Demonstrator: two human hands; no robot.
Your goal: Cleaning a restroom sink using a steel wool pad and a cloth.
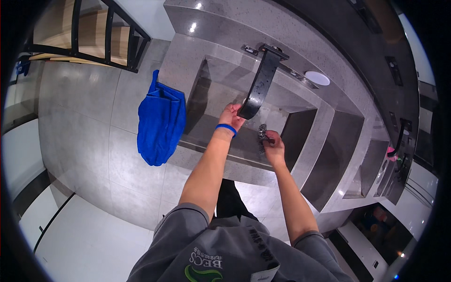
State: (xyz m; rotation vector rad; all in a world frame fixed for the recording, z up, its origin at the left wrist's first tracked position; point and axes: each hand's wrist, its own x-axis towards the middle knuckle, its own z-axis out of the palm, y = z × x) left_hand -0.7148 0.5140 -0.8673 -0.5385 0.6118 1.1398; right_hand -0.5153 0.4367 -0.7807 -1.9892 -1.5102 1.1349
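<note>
A wide black faucet (261, 85) arches from the back ledge over a grey stone sink (221, 70). My left hand (231, 116), with a blue band at the wrist, is at the lower end of the spout, its fingers closed against it. Some of those fingertips are hidden behind the spout. To the right, over the basin, my right hand (274, 145) pinches a steel wool scrubber (262, 131), which is apart from the faucet.
A blue cloth (162, 124) drapes over the counter's left end. On the back ledge lies a round white disc (317, 78). Further right are another basin (336, 155), a second black faucet (401, 136) and a pink item (391, 152). A black-framed wooden shelf (94, 30) stands at the far left.
</note>
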